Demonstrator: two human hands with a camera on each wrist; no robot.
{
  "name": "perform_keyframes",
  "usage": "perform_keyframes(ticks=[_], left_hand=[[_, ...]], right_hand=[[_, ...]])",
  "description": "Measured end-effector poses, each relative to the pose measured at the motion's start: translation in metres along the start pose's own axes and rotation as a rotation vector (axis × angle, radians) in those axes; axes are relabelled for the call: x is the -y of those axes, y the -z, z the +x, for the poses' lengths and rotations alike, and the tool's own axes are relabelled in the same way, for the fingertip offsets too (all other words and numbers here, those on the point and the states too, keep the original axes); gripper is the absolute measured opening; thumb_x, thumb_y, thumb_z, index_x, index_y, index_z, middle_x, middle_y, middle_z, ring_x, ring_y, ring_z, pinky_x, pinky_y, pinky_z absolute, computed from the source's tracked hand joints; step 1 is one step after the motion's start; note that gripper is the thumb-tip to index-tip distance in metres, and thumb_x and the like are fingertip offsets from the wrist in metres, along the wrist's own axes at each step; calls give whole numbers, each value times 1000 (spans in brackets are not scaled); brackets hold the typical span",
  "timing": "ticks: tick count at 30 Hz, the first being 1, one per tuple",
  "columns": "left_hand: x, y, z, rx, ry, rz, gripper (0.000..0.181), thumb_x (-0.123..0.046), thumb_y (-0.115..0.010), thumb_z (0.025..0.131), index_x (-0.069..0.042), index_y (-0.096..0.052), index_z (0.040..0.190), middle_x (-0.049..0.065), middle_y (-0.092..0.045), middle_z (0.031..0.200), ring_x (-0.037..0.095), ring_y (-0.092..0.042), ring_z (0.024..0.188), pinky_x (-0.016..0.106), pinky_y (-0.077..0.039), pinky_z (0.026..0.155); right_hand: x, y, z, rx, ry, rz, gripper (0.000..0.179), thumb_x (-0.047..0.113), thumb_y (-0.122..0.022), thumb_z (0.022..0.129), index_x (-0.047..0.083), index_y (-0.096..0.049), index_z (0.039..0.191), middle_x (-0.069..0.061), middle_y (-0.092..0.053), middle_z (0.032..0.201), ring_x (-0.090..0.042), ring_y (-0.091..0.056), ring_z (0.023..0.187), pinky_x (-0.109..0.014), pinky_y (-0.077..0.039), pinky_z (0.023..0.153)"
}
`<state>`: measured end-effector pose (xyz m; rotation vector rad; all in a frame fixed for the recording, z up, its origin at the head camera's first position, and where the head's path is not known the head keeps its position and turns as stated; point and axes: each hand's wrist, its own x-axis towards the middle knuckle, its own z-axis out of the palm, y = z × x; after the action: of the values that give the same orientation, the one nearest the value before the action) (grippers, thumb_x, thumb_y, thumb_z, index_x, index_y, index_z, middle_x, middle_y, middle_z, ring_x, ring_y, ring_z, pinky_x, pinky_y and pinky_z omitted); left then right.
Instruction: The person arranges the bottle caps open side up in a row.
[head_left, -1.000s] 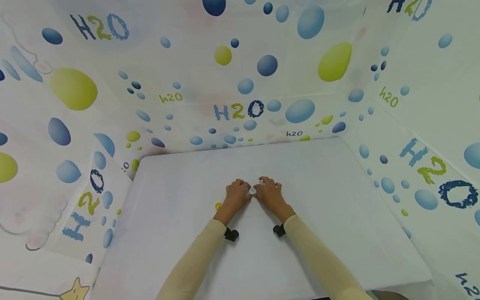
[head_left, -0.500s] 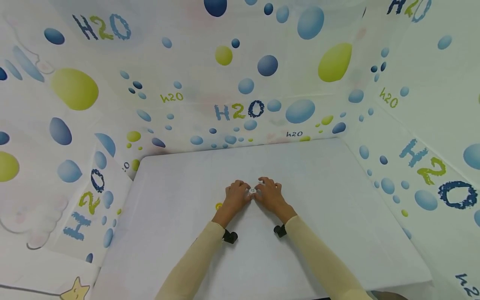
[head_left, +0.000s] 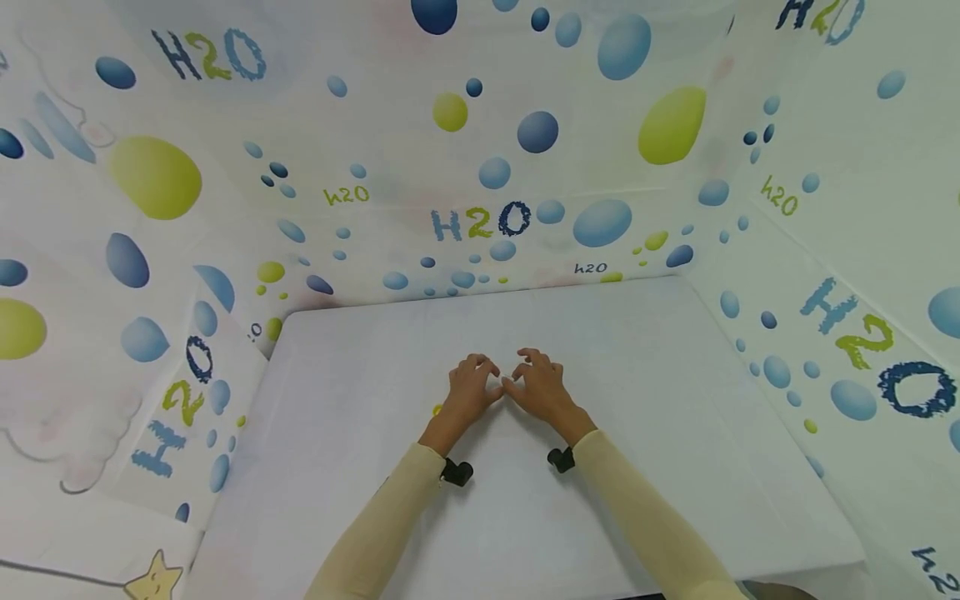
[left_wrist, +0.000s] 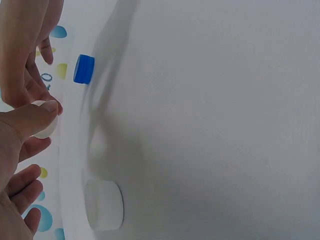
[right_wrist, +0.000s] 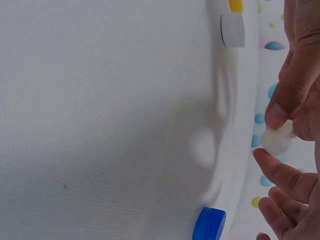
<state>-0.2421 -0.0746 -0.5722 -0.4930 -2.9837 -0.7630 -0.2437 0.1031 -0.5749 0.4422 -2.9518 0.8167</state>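
A small round white cap [left_wrist: 46,131] is pinched by my left hand [head_left: 469,392], its thumb lying across the face. My right hand [head_left: 542,390] is close to it from the other side; in the right wrist view one fingertip lies at or just beside the edge of the white cap [right_wrist: 278,141], and its other fingers are spread loosely. A blue bottle cap [left_wrist: 84,69] stands on the table near the right hand. A second white cap [left_wrist: 104,205] is on the table by the left hand, with a yellow piece [right_wrist: 236,5] beyond it.
The white-covered table [head_left: 645,500] extends around both hands. Its far edge meets a wall [head_left: 390,125] printed with blue and green bubbles. In the head view, the yellow piece [head_left: 437,410] shows beside the left wrist. Dark wrist cameras sit under both forearms.
The fingers of both hands have loosened and the hands have lifted slightly. The white cap, plainly visible between the fingertips earlier, is hard to make out in the head view now.
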Motion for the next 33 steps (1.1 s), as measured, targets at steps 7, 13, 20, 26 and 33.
perform_keyframes(ticks=[7,13,20,26,33], left_hand=[[-6,1,-1,-29,-16,-24,30,-30,-78,98,-10,-66,116,18,-53,143,39,-51,134,59,-38,108],[-8,-1,-5,-81,-29,-15,32,-33,-79,97,-10,-66,115,17,-54,141,38,-53,129,58,-41,107],[-8,-2,-7,-117,-55,-20,32,-30,-81,96,-9,-65,114,17,-55,139,38,-54,127,57,-43,104],[-8,-3,-10,-138,-81,-28,32,-30,-82,95,-9,-66,113,16,-55,137,38,-55,126,57,-43,103],[-7,-1,-14,-138,-94,-28,31,-29,-82,95,-8,-67,112,17,-56,135,39,-56,125,60,-44,102]], right_hand=[[3,-2,-1,-17,-48,28,37,40,-59,107,9,-77,99,-11,-52,153,-34,-50,139,-60,-37,107],[1,-6,-2,-4,-78,112,42,39,-53,110,6,-78,103,-13,-52,154,-34,-51,141,-60,-40,109],[0,-6,-3,21,-96,168,47,37,-47,112,3,-79,106,-13,-51,154,-34,-56,137,-60,-41,111],[1,-5,-6,24,-99,237,45,34,-46,113,3,-77,102,-15,-56,140,-31,-62,122,-51,-50,105],[-2,-4,-8,30,-65,262,32,29,-48,112,5,-68,120,-10,-57,110,-20,-58,92,-38,-52,83]])
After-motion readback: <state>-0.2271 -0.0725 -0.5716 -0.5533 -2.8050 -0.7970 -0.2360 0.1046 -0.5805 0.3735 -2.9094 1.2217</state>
